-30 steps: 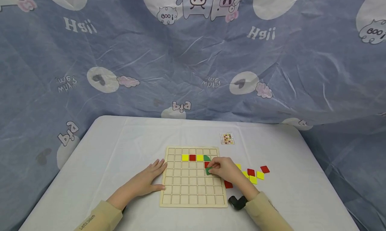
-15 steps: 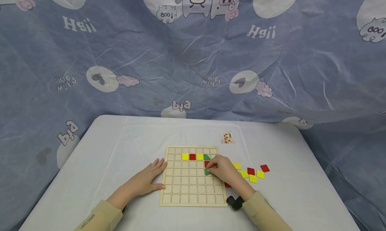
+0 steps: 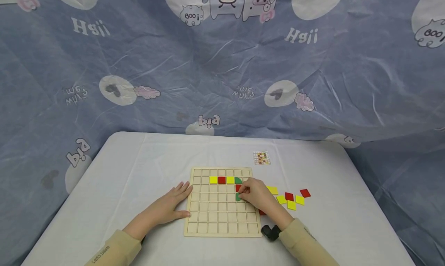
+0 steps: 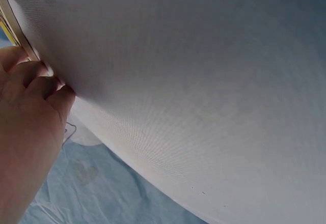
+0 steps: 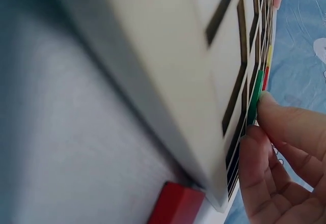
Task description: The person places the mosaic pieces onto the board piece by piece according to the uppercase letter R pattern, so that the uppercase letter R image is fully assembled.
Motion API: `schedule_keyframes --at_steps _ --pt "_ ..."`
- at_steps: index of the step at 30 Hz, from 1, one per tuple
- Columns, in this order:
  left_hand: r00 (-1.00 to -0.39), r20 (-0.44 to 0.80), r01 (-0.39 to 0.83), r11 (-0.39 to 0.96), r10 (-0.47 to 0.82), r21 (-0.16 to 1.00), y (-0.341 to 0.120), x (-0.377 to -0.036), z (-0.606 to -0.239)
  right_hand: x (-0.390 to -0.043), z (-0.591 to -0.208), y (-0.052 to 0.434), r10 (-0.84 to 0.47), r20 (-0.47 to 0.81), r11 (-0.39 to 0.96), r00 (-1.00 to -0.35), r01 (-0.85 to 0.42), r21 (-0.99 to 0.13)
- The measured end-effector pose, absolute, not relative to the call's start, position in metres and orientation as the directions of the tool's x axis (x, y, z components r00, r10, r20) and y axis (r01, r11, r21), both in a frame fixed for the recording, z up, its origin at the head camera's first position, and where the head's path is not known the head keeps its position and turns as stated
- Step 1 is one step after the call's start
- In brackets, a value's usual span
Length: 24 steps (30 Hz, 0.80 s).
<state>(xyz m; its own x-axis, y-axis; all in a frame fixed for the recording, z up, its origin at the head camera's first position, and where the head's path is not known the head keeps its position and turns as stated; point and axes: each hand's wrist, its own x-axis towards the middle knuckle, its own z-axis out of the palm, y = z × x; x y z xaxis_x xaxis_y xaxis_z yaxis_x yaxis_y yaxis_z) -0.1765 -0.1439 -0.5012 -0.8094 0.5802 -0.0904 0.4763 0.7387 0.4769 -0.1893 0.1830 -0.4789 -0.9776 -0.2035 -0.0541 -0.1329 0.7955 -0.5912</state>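
A wooden grid board lies on the white table. Its second row carries a yellow tile, a red tile, another yellow one and a green quarter-round tile. Below that sits a red tile. My right hand pinches a green tile between thumb and finger at the cell under that red tile; its exact shape is partly covered by the fingers. My left hand, fingers spread, rests against the board's left edge, and the left wrist view shows its fingertips there.
Several loose yellow and red tiles lie right of the board. Partly under the right forearm is another red tile beside the board edge. A small pattern card lies behind the board. A black object is at the right wrist.
The right hand has shifted slightly, bringing the green tile from a bit right and off-line into its column under the red tile. The left hand stays in place.
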Motion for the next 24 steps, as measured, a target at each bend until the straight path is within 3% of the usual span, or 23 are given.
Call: schedule_keyframes --at_steps 14,18,24 --pt "-0.808 -0.086 0.476 0.732 0.582 0.487 -0.144 -0.175 -0.498 -0.189 -0.476 0.19 -0.162 -0.017 0.767 -0.987 -0.116 -0.631" --pt "-0.809 -0.087 0.475 0.734 0.581 0.486 -0.144 -0.175 -0.498 -0.192 -0.471 0.208 -0.099 0.015 0.745 -0.995 -0.084 -0.662" --pt "-0.809 -0.09 0.474 0.736 0.581 0.483 -0.144 -0.175 -0.498 -0.197 -0.467 0.246 -0.014 -0.039 0.765 -0.999 0.014 -0.644"
